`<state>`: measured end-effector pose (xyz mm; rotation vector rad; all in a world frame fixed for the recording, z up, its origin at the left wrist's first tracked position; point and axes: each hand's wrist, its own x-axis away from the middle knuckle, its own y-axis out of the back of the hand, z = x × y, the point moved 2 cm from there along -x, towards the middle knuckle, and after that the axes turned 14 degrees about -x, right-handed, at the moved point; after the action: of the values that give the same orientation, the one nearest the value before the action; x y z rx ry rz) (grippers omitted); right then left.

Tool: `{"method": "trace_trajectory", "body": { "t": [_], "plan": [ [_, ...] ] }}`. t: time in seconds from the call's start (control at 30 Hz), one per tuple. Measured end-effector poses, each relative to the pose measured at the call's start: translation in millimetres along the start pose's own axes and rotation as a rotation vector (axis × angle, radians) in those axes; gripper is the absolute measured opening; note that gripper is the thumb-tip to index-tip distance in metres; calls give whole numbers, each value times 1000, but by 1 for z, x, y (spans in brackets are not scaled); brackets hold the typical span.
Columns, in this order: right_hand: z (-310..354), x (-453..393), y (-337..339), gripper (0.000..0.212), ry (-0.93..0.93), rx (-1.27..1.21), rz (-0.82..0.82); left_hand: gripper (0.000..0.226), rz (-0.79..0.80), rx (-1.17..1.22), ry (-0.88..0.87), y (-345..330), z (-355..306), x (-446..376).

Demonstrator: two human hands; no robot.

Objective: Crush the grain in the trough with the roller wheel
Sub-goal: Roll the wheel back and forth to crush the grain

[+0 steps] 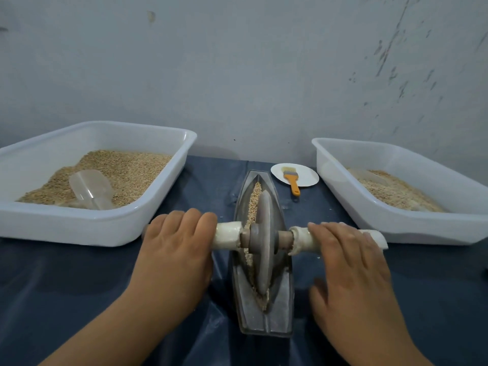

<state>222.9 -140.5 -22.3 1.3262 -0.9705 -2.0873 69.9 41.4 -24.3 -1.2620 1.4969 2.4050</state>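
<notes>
A boat-shaped metal trough [282,310] lies lengthwise on the dark blue table in front of me. Grain [254,199] fills its groove, mostly on the far half. The grey roller wheel [262,244] stands upright in the groove near the trough's middle, on an axle with white-wrapped handles [228,235]. My left hand [174,249] lies palm down over the left handle. My right hand [348,262] presses palm down on the right handle, whose white end sticks out past my fingers.
A white tub [92,225] at the left holds whole grain and a clear plastic scoop [89,188]. Another white tub [412,225] at the right holds paler crushed grain. A small white plate [306,175] with an orange-handled brush [291,180] sits behind the trough, near the wall.
</notes>
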Motion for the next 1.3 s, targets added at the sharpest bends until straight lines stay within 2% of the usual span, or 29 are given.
{"method": "trace_trajectory", "body": {
  "t": [0.07, 0.17, 0.27, 0.37, 0.43, 0.57, 0.63, 0.7, 0.77, 0.83, 0.93, 1.03, 1.1, 1.2, 1.3],
  "plan": [
    [-4, -12, -4, 84, -15, 34, 61, 22, 46, -3, 26, -8, 2, -12],
    [-7, -40, -14, 80, -105, 103, 176, 23, 201, -61, 49, -24, 1, -43],
    [-10, -58, -18, 76, -147, 102, 197, 22, 226, -85, 77, -29, -2, -56],
    [-7, -41, -16, 77, -163, 97, 195, 24, 113, -63, 39, -17, -5, -39],
    [-4, -20, -10, 80, -132, 24, 94, 24, -14, -23, 12, -10, -4, -23],
    [-5, -2, -9, 86, -50, 17, -10, 21, -54, -14, -3, -7, -4, -10],
    [-6, -17, -12, 85, -85, 57, 78, 27, -6, -32, 21, -14, -3, -24],
    [-12, -41, -16, 82, -131, 87, 174, 27, 120, -72, 30, -22, -3, -47],
    [-18, -66, -20, 77, -180, 53, 227, 27, 237, -129, 36, -30, -2, -73],
    [-21, -76, -23, 75, -194, 48, 233, 30, 275, -144, 44, -35, -2, -86],
    [-20, -57, -22, 79, -169, 77, 235, 28, 206, -127, 35, -23, -8, -67],
    [-16, -22, -14, 93, -107, 24, 159, 25, -47, -38, -3, -10, -9, -29],
    [-17, -6, -8, 102, -38, -5, 98, 28, -104, -36, -47, -9, -5, -14],
    [-21, -9, -9, 103, 0, 34, 109, 27, -74, -32, -41, -14, -3, -22],
    [-23, -45, -20, 91, -83, 126, 228, 27, 102, -59, 22, -32, -2, -54]
  ]
}}
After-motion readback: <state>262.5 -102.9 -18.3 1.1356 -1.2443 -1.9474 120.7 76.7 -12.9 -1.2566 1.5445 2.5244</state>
